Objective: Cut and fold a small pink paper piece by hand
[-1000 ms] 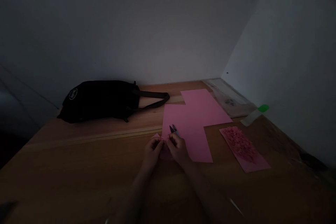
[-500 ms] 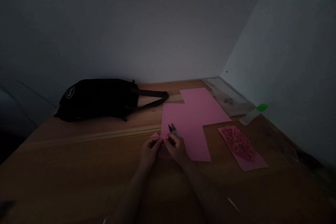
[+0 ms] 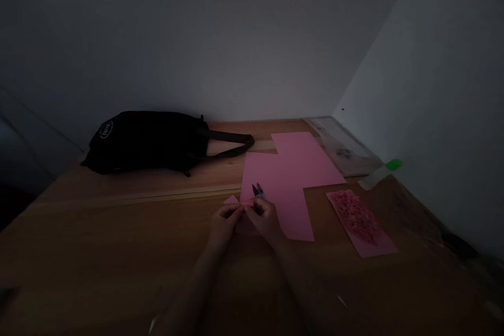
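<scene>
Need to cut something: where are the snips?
In the head view, the snips show against the left side of the large pink sheet, just beyond the right hand, which partly hides them; whether it grips them is unclear.

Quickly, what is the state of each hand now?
Left hand: closed, pinching what looks like a small pink paper piece.
Right hand: closed, pinching the same piece; whether it also holds the snips cannot be told.

Smooth matt paper sheet (image 3: pixel 283 168), rough crinkled paper shreds (image 3: pixel 356 215), metal-bladed snips (image 3: pixel 259 194), matt cloth bag (image 3: pixel 149 142), wooden tabletop (image 3: pixel 118 241).
</scene>
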The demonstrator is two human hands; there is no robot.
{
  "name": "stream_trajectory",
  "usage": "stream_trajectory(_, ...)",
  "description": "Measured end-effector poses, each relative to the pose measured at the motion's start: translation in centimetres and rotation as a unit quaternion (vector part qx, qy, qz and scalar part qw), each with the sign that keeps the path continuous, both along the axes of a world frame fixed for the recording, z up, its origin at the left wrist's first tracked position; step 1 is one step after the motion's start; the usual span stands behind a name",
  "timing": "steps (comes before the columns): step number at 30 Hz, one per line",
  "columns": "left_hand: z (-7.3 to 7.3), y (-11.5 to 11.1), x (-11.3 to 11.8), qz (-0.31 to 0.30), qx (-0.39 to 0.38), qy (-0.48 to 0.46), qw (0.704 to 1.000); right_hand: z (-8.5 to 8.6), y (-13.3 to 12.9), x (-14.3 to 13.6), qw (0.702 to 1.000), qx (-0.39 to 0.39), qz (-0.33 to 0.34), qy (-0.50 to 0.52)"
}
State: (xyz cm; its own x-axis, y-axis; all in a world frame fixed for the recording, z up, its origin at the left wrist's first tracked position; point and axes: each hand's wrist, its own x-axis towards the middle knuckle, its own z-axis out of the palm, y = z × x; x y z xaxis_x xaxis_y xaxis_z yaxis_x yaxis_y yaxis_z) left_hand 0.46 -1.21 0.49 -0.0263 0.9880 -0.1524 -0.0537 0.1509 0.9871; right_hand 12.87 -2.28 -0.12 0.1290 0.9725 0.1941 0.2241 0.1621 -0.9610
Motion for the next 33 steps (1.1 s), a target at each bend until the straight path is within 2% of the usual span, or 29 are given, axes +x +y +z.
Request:
stream_trajectory(8,0.46,-0.15,0.21,0.01,-0.008,-0.017,1.0,0.43,0.04,-0.08,1.0,-0.006,-0.008,0.017)
stream_trajectory(18,0.78,-0.31,0.14,-0.013,0.005,-0.043,0.999,0.57,0.12,-0.13,1.0,0.001,-0.02,0.02)
stream_trajectory(26,0.3,-0.19,0.2,-0.016,0.008,-0.048,0.999,-0.22,0.18,-0.01,0.999,-0.007,-0.018,0.03)
stream_trajectory(33,0.02,-0.11,0.21,-0.018,0.013,-0.057,0.998,0.01,0.1,-0.02,1.0,-0.002,-0.016,0.027)
